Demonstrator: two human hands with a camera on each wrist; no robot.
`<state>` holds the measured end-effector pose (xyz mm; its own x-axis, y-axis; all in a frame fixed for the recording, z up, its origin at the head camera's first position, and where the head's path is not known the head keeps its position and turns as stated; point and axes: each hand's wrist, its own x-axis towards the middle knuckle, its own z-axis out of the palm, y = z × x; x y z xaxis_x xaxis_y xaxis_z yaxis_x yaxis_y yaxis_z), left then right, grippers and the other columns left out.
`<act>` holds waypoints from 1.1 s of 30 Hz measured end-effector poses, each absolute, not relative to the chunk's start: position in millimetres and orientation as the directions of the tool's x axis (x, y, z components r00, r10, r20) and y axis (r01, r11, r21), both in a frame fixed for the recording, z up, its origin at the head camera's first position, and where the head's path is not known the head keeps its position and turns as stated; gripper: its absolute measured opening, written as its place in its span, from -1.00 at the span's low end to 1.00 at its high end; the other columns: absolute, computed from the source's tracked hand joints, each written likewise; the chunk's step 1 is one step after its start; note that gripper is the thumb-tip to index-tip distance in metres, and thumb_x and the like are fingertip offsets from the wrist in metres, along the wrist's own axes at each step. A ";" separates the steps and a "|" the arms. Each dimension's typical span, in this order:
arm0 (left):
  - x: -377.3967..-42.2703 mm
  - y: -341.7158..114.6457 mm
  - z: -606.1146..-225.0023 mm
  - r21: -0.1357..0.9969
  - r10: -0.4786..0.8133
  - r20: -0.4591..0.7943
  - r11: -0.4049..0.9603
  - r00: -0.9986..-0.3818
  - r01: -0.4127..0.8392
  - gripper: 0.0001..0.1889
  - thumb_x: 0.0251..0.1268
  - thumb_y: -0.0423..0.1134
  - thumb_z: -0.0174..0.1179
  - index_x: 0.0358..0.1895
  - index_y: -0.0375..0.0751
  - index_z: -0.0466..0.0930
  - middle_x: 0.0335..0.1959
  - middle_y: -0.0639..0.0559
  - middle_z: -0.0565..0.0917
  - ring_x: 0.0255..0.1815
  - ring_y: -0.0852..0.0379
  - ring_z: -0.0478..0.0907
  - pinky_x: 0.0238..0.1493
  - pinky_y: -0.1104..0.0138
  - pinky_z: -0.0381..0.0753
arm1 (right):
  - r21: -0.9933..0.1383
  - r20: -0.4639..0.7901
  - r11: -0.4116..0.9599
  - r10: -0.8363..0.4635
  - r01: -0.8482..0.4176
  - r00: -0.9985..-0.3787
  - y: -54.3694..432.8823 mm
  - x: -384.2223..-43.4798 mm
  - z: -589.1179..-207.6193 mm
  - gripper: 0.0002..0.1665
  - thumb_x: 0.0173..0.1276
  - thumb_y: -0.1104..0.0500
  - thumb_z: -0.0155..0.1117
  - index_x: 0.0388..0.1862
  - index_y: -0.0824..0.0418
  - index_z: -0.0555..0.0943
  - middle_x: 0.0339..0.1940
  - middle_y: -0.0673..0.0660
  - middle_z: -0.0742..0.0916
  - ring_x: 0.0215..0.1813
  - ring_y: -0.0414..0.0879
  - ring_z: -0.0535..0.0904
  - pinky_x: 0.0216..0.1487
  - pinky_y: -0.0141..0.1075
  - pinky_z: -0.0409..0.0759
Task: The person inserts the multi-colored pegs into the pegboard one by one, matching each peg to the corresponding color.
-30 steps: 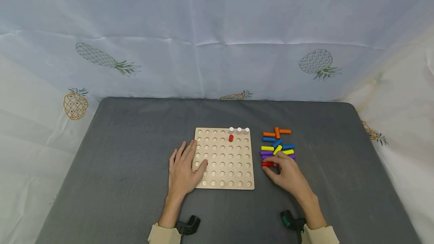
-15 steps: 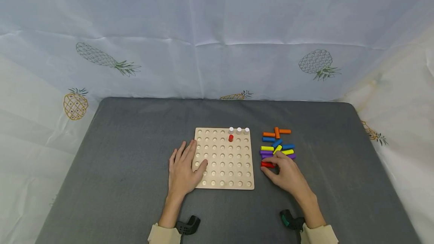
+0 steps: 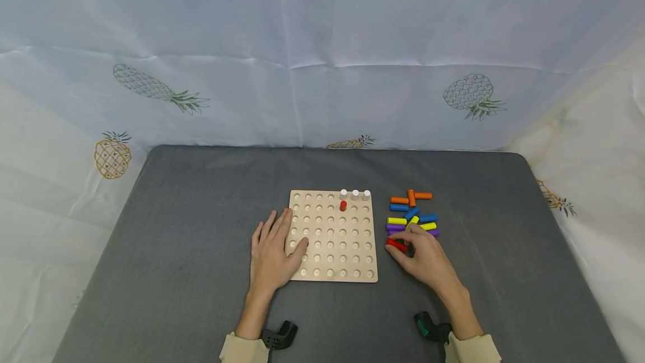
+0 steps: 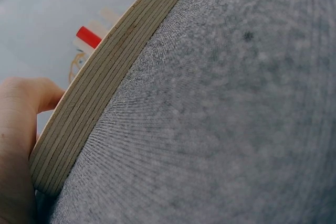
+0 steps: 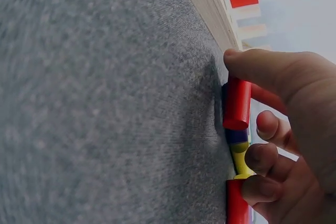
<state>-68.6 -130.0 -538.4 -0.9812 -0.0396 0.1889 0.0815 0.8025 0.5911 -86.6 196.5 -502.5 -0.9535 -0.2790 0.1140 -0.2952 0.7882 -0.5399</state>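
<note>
We see a red peg (image 3: 397, 245) pinched between thumb and finger of the right hand (image 3: 425, 259), over the right half of a grey worktop (image 3: 191, 273), nearer its near edge than its far one. The peg's long axis runs mostly sideways, its left end pointing at the right edge of a wooden board (image 3: 336, 265) and angled slightly toward the worktop's far edge; whether it touches the cloth, we cannot tell. A narrow strip of worktop separates peg and board, and broad stretches run out to the left and right edges. The left hand (image 3: 274, 256) lies with fingers extended at the board's left edge, thumb over its top. Three white pegs (image 3: 355, 194) stand at the board's far right corner; orange pegs (image 3: 411, 198) and yellow pegs (image 3: 397, 220) lie beyond the right hand.
</note>
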 end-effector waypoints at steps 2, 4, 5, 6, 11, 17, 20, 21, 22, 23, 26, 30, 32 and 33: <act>-68.5 -130.2 -538.5 0.590 -0.039 0.189 0.803 -0.981 0.082 -0.24 0.34 0.12 0.20 0.56 -0.07 0.31 0.55 -0.03 0.42 0.64 -0.14 0.22 0.63 -0.12 0.01 | -0.540 0.113 0.790 -0.274 -0.291 -0.955 195.7 -87.0 -502.0 -0.77 0.14 0.16 0.61 -0.21 0.17 0.81 -0.51 -0.05 0.46 -0.46 -0.31 0.25 -0.49 -0.46 0.24; -68.6 -130.3 -538.7 0.589 -0.039 0.188 0.804 -0.981 0.081 -0.24 0.34 0.12 0.20 0.56 -0.07 0.31 0.55 -0.03 0.42 0.64 -0.14 0.22 0.63 -0.12 0.01 | -0.549 0.110 0.787 -0.267 -0.282 -0.957 194.7 -87.7 -501.3 -0.76 0.15 0.15 0.61 -0.20 0.17 0.81 -0.49 -0.05 0.47 -0.46 -0.29 0.27 -0.48 -0.46 0.26; -68.7 -130.4 -538.8 0.588 -0.039 0.186 0.805 -0.982 0.080 -0.24 0.34 0.12 0.20 0.56 -0.07 0.31 0.55 -0.03 0.42 0.64 -0.14 0.22 0.63 -0.12 0.01 | -0.551 0.110 0.787 -0.263 -0.279 -0.959 194.1 -88.2 -500.8 -0.75 0.15 0.14 0.61 -0.19 0.17 0.81 -0.49 -0.05 0.47 -0.45 -0.28 0.27 -0.48 -0.46 0.27; -68.8 -130.5 -538.8 0.587 -0.040 0.184 0.806 -0.982 0.078 -0.24 0.34 0.12 0.19 0.56 -0.07 0.31 0.55 -0.02 0.42 0.64 -0.13 0.22 0.63 -0.12 0.01 | -0.555 0.110 0.785 -0.260 -0.276 -0.959 193.4 -88.8 -500.3 -0.74 0.16 0.14 0.61 -0.18 0.17 0.81 -0.48 -0.04 0.47 -0.45 -0.27 0.29 -0.47 -0.46 0.29; -68.8 -130.6 -539.1 0.588 -0.041 0.173 0.806 -0.984 0.070 -0.24 0.35 0.12 0.19 0.57 -0.06 0.30 0.55 -0.02 0.41 0.65 -0.13 0.21 0.64 -0.11 0.00 | -0.581 0.113 0.771 -0.239 -0.260 -0.964 188.3 -91.7 -497.0 -0.73 0.16 0.16 0.61 -0.15 0.18 0.81 -0.48 -0.02 0.44 -0.41 -0.24 0.31 -0.45 -0.45 0.28; -68.5 -130.6 -539.3 0.592 -0.040 0.174 0.803 -0.984 0.072 -0.24 0.35 0.12 0.19 0.57 -0.05 0.29 0.56 -0.01 0.41 0.65 -0.12 0.20 0.63 -0.11 0.00 | -0.610 0.158 0.742 -0.232 -0.279 -0.960 182.5 -94.7 -493.5 -0.76 0.15 0.19 0.60 -0.19 0.20 0.80 -0.50 -0.02 0.49 -0.43 -0.25 0.31 -0.45 -0.44 0.31; -68.4 -130.5 -539.4 0.588 -0.038 0.176 0.805 -0.984 0.074 -0.24 0.35 0.12 0.19 0.57 -0.04 0.29 0.56 -0.01 0.41 0.65 -0.12 0.21 0.64 -0.10 0.00 | -0.624 0.171 0.729 -0.221 -0.280 -0.960 179.8 -96.3 -493.7 -0.77 0.15 0.20 0.60 -0.21 0.20 0.80 -0.49 -0.03 0.54 -0.44 -0.26 0.33 -0.44 -0.44 0.36; -68.4 -130.5 -539.4 0.588 -0.038 0.177 0.805 -0.984 0.075 -0.24 0.34 0.12 0.19 0.57 -0.04 0.29 0.56 -0.01 0.41 0.65 -0.12 0.21 0.64 -0.10 0.00 | -0.627 0.174 0.728 -0.216 -0.277 -0.961 178.8 -96.8 -493.9 -0.78 0.16 0.20 0.60 -0.21 0.20 0.80 -0.49 -0.03 0.55 -0.44 -0.27 0.34 -0.44 -0.44 0.37; -68.5 -130.4 -539.4 0.588 -0.037 0.178 0.805 -0.983 0.076 -0.24 0.34 0.12 0.19 0.57 -0.05 0.30 0.56 -0.01 0.41 0.65 -0.12 0.21 0.64 -0.11 0.00 | -0.631 0.174 0.726 -0.211 -0.274 -0.962 177.8 -97.2 -494.2 -0.79 0.15 0.21 0.60 -0.22 0.20 0.79 -0.49 -0.03 0.56 -0.44 -0.26 0.35 -0.43 -0.44 0.38; -68.5 -130.3 -539.3 0.589 -0.038 0.179 0.805 -0.983 0.076 -0.24 0.34 0.12 0.19 0.57 -0.05 0.30 0.55 -0.02 0.41 0.64 -0.13 0.21 0.63 -0.11 0.00 | -0.636 0.176 0.723 -0.207 -0.272 -0.962 176.8 -97.7 -494.2 -0.79 0.16 0.21 0.60 -0.22 0.19 0.79 -0.49 -0.03 0.57 -0.44 -0.26 0.35 -0.43 -0.44 0.39; -68.6 -130.1 -539.3 0.592 -0.039 0.180 0.803 -0.983 0.077 -0.24 0.34 0.11 0.20 0.56 -0.06 0.30 0.55 -0.03 0.42 0.64 -0.13 0.21 0.63 -0.11 0.00 | -0.653 0.182 0.708 -0.196 -0.268 -0.964 173.4 -99.2 -493.2 -0.81 0.16 0.22 0.59 -0.23 0.18 0.78 -0.49 -0.02 0.58 -0.44 -0.27 0.37 -0.42 -0.44 0.41; -68.7 -129.9 -539.4 0.593 -0.040 0.180 0.802 -0.983 0.076 -0.24 0.34 0.11 0.20 0.56 -0.07 0.30 0.55 -0.03 0.42 0.64 -0.13 0.21 0.63 -0.12 0.00 | -0.689 0.196 0.673 -0.183 -0.268 -0.963 169.3 -102.0 -491.3 -0.81 0.17 0.24 0.58 -0.23 0.16 0.76 -0.47 -0.01 0.61 -0.45 -0.28 0.39 -0.42 -0.44 0.44; -68.7 -130.0 -539.4 0.592 -0.041 0.181 0.802 -0.983 0.076 -0.24 0.34 0.11 0.20 0.56 -0.07 0.31 0.55 -0.03 0.42 0.64 -0.13 0.21 0.63 -0.12 0.00 | -0.707 0.203 0.655 -0.174 -0.268 -0.963 167.2 -103.5 -490.9 -0.80 0.17 0.25 0.58 -0.23 0.16 0.75 -0.46 -0.01 0.61 -0.45 -0.27 0.40 -0.43 -0.44 0.44; -68.7 -130.0 -539.4 0.592 -0.042 0.182 0.802 -0.982 0.076 -0.24 0.34 0.11 0.20 0.56 -0.07 0.31 0.55 -0.02 0.42 0.64 -0.13 0.21 0.63 -0.11 0.00 | -0.714 0.205 0.648 -0.169 -0.265 -0.964 166.1 -104.2 -490.8 -0.79 0.16 0.26 0.58 -0.22 0.17 0.75 -0.46 0.00 0.62 -0.45 -0.26 0.40 -0.43 -0.44 0.45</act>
